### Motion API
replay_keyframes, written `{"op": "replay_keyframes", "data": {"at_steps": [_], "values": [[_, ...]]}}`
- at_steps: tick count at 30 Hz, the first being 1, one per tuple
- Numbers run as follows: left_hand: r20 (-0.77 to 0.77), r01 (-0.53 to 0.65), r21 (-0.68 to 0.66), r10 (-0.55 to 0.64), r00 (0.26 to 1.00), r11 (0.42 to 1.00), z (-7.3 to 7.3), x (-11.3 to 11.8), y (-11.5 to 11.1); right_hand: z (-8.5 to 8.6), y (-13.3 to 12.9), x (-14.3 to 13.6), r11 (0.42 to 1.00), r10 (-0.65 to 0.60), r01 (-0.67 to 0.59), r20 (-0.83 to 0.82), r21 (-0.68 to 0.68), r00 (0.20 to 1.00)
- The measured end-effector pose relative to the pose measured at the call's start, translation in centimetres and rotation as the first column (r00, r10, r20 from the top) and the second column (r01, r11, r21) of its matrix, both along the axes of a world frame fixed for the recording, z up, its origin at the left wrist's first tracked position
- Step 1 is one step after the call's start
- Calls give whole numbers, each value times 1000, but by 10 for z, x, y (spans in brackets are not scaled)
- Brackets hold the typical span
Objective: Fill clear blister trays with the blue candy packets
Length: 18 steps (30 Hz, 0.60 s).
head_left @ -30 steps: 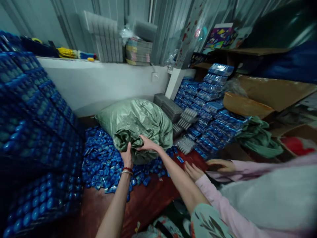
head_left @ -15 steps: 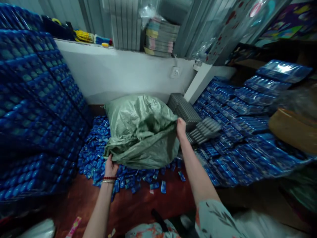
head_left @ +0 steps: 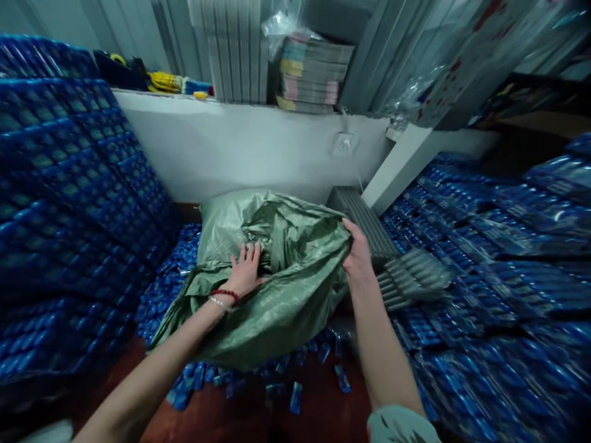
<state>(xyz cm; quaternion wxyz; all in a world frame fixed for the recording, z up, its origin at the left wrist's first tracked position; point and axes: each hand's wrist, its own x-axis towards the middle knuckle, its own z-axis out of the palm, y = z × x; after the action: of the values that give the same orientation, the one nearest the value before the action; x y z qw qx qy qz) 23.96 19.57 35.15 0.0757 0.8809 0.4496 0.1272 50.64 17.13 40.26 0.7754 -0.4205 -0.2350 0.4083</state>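
A large green woven sack lies against the white wall, its mouth spread toward me. My right hand grips the right edge of the sack's mouth. My left hand, with a red and a pale bracelet at the wrist, is open with fingers spread and reaches over the near edge into the mouth area. Whether its palm presses on the sack's cloth or on something inside I cannot tell. Small blue packets lie loose in a heap to the left of the sack and in front of it. What the sack contains is hidden.
Tall stacks of blue wrapped packs rise on the left, and more blue packs on the right. Grey ribbed trays stand right of the sack. A ledge holds a stack of cards; a socket is on the wall.
My left hand has let go of the sack's left edge and moved up and right over the mouth. The mouth's near edge has come closer to me; my right hand still grips its side.
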Motion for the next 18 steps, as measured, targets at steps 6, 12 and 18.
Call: {"op": "replay_keyframes", "data": {"at_steps": [6,12,18], "values": [[-101,113,114,-102,990,987,-55,49,37,-17,-49,68,986,-134,122,-109,-115,985],[389,338,-403,-175,904,850,1,14,99,-94,-99,139,579,-122,531,578,-619,807],[335,141,-906,469,817,400,77,-6,139,-25,-69,56,741,-61,671,998,39,10]]}}
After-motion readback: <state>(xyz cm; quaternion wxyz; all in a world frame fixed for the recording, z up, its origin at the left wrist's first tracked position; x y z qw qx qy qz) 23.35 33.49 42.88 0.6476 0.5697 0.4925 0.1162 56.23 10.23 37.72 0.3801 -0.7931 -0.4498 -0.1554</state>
